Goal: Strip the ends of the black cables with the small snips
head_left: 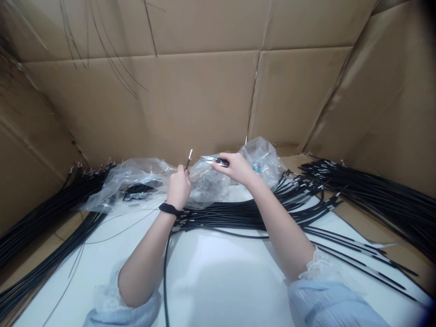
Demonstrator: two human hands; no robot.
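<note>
My left hand is closed around a black cable, whose end sticks up above the fist with a white tip. From below the wrist the cable runs down to the front edge of the view. In my right hand is a pair of thread snips, gripped with the pointed metal blades facing left toward the cable end. A small space separates the blades from the white tip. Behind both hands lies a clear plastic bag with small greyish pieces inside, too small to make out.
Black cables lie in a bundle across the white table. More cable bundles rest at the left and right. Another clear bag stands behind my right hand. Cardboard walls enclose the back and sides.
</note>
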